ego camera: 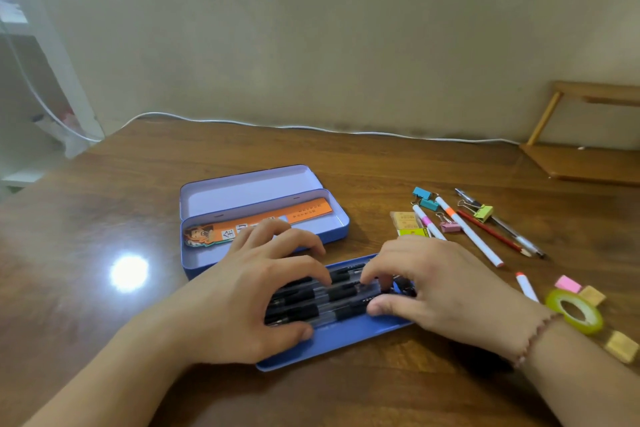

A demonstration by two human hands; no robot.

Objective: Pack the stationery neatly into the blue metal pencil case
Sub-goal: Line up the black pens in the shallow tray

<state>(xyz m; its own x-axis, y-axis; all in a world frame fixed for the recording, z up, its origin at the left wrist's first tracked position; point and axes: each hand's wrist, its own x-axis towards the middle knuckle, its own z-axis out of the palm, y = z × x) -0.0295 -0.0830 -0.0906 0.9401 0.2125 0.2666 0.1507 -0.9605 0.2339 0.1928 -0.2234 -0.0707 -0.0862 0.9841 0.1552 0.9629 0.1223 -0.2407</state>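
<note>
The blue metal pencil case [337, 230] lies open on the wooden table, lid tipped back, an orange bookmark [304, 212] inside it. In front of it a separate blue tray [346, 340] holds several black pens [322, 302] side by side. My left hand [252, 291] rests on the pens' left half, fingers spread and pressing on them. My right hand [433, 284] covers their right ends, fingertips touching the pens. Neither hand lifts anything.
To the right lie binder clips [424, 198], white markers [467, 232], a red pencil [491, 234], a clear pen [509, 229], erasers [403, 220], a green tape roll [575, 312] and small blocks [621, 347]. A white cable [311, 128] runs along the wall. A wooden shelf [588, 163] stands far right.
</note>
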